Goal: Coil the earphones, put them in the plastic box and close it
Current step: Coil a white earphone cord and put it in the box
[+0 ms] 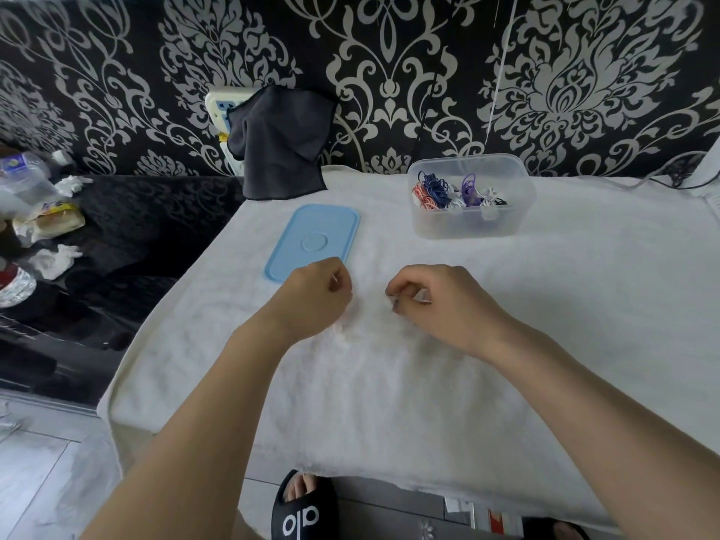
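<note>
White earphones (pixel 345 329) lie on the white towel between my hands, their cable faint against the cloth. My left hand (pixel 313 296) has its fingers curled and pinches the cable near its upper end. My right hand (pixel 432 298) is curled too and pinches another stretch of cable at its fingertips. The clear plastic box (pixel 471 224) stands open at the back right, with several coiled earphones (pixel 452 192) in red, blue, purple and white inside. Its blue lid (pixel 311 239) lies flat on the towel to the left of the box, just beyond my left hand.
A white towel (pixel 428 383) covers the table. A dark cloth (pixel 278 144) hangs at the back over a power strip. Bottles, tissues and packets (pixel 35 224) crowd a dark surface on the left. My slippered foot (pixel 302 508) shows below the table edge.
</note>
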A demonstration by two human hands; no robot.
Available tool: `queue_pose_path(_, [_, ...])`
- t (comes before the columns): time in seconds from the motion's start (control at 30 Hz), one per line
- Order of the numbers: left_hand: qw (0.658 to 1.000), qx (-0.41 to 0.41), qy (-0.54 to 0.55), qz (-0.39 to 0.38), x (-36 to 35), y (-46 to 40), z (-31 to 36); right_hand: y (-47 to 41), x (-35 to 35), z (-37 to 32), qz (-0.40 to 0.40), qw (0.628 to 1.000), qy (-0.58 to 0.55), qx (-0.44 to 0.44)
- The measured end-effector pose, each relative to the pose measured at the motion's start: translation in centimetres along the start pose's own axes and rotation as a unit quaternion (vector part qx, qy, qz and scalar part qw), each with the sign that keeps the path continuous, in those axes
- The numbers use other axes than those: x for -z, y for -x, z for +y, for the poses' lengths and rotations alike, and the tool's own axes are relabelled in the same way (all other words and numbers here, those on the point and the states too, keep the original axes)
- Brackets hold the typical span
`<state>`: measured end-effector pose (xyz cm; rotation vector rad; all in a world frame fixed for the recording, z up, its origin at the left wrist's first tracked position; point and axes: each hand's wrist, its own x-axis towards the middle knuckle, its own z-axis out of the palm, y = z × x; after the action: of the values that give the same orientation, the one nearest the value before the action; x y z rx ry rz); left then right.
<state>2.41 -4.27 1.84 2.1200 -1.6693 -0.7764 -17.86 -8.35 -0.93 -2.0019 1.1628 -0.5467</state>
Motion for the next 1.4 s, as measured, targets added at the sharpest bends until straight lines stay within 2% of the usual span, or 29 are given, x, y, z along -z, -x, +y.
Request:
queue_pose_path(0.17, [0.994,0.007,-0.049,-0.100,0.9,0.8,-1.4,0.0,-0.1,0.1,-0.002,1.000,-0.006,-0.005])
queue_pose_path(0.23, [0.991,0.000,-0.060,-0.116,0.9,0.8,-1.6,0.0,-0.2,0.1,0.002,1.000,-0.011,-0.003])
queue_pose_path(0.43, [0.991,-0.010,-0.063,-0.121,0.9,0.9,-1.9,-0.2,-0.3,0.0,0.003,0.999,-0.032,0.005])
queue_pose_path(0.63, [0.994,-0.025,-0.050,-0.095,0.8,0.8,-1.8,-0.1,-0.1,-0.2,-0.009,0.999,-0.034,0.001])
queue_pose_path(0.9, [0.994,-0.047,0.075,-0.069,0.0,0.4,-0.4,-0.3,0.0,-0.1,0.000,0.999,-0.052,-0.010])
queue_pose_path(1.1, [0.972,-0.021,0.228,-0.058,-0.2,0.3,1.2,-0.2,0.4,-0.3,-0.007,0.993,-0.116,-0.026])
queue_pose_path(1.4, [0.948,0.024,0.311,-0.063,-0.3,0.1,1.9,0.1,0.8,-0.7,0.006,0.992,-0.126,-0.005])
